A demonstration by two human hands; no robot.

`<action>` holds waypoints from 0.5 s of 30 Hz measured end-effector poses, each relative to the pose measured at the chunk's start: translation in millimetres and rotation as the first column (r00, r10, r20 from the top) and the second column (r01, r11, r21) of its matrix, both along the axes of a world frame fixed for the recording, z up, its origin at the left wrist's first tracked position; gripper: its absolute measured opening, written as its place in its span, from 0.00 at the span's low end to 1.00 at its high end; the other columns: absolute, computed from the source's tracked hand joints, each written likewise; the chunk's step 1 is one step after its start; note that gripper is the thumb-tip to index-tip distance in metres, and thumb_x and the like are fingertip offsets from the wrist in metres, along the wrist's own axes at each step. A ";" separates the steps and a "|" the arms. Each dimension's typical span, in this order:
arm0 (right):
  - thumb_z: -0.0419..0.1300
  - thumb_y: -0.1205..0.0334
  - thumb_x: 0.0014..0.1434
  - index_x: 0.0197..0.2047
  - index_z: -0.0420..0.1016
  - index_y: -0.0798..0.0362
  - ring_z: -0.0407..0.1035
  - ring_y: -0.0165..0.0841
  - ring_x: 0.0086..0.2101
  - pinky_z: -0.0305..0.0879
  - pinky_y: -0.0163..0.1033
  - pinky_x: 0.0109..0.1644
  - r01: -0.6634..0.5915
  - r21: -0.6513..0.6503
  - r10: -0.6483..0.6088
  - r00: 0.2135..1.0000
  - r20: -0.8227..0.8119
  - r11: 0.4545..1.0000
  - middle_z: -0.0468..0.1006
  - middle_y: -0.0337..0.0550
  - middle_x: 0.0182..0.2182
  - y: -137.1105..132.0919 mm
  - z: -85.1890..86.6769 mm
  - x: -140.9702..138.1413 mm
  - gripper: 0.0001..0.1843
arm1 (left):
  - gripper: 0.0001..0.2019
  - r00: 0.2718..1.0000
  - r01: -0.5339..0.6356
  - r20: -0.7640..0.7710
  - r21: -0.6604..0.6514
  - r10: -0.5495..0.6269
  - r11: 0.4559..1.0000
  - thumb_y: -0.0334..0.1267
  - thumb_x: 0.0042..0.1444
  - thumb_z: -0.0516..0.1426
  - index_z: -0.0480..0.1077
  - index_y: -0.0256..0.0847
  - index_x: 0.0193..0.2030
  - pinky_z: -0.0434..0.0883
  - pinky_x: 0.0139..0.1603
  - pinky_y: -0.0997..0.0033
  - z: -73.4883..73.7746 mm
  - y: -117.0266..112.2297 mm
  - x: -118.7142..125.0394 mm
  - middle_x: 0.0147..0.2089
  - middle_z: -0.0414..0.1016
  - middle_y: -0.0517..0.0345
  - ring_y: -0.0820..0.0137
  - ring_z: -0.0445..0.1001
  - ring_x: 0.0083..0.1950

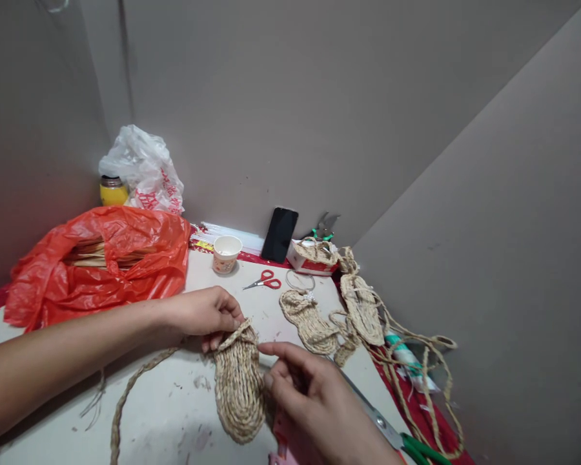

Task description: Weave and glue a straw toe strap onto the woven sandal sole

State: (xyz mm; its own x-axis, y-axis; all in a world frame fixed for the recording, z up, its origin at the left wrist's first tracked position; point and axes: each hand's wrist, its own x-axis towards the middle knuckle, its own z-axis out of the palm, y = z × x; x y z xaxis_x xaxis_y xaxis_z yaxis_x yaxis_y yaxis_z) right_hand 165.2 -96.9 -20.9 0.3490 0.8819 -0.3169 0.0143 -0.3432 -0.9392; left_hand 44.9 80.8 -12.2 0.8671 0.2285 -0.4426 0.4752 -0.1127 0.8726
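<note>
A small woven straw sandal sole lies on the white board with its rounded end towards me. My left hand is closed on the braided straw band across its far end, the fingers partly behind the band. My right hand is at the sole's right side, index finger stretched out to its edge, the other fingers loosely curled; I see nothing held in it. A pink plastic object lies under the right hand, mostly hidden. A straw braid runs from near the left hand towards the front edge.
Behind the hands are red-handled scissors, a paper cup and a phone. More straw soles and braid loops lie right, beside green-handled scissors. A red plastic bag of straw lies left. Grey walls enclose the table.
</note>
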 end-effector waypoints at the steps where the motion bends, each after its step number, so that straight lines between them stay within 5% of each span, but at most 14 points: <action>1: 0.62 0.60 0.49 0.48 0.74 0.56 0.56 0.25 0.18 0.55 0.31 0.22 -0.007 -0.009 0.007 1.000 0.003 1.000 0.63 0.29 0.20 4.0 -1.9 -1.1 0.21 | 0.07 1.000 -0.005 -0.001 -0.022 0.005 1.000 0.35 0.58 0.52 0.70 0.36 0.34 0.61 0.18 0.79 -1.1 -0.3 0.1 0.14 0.64 0.68 0.78 0.60 0.14; 15: 0.56 0.63 0.52 0.44 0.72 0.57 0.50 0.24 0.18 0.49 0.31 0.21 -0.122 0.024 0.118 0.983 0.139 0.992 0.59 0.28 0.19 15.5 -23.9 5.2 0.16 | 0.05 0.996 -0.076 0.024 -0.158 0.081 0.984 0.36 0.51 0.60 0.70 0.36 0.30 0.67 0.20 0.78 -18.2 -0.4 2.1 0.15 0.69 0.65 0.76 0.68 0.16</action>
